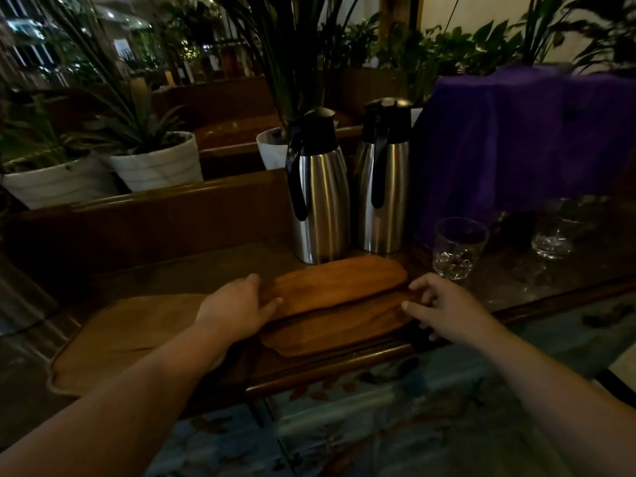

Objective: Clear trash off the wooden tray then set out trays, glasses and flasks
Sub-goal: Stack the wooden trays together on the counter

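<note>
The dark wooden counter (192, 270) fills the middle of the frame, with potted plants (151, 160) behind it at upper left and a purple cloth (523, 139) draped at upper right. A pale mat (130, 335) lies at lower left on the counter. At centre sit two wooden trays, stacked and offset: the upper tray (340, 280) lies slightly farther back, the lower tray (330, 330) juts toward the viewer. Just behind them stand two steel flasks (321, 197) with black lids and handles, side by side, the nearer one just beside the upper tray's far edge. Right of centre a clear glass (457, 247) stands upright, and a second glass (555, 232) sits farther right, dim and hard to read. The left hand (237, 306) rests on the left end of the upper tray, fingers spread over the edge; its grip looks loose, not clamped. The right hand (444, 308) hovers at the trays' right end, fingers curled half-wide, holding nothing that I can see. The trays look stiff, light and smooth, so they would likely slide on each other; taking the short ends from both sides seems soundest. The glasses are fragile. No trash shows on the trays, and no label or writing is legible.
</note>
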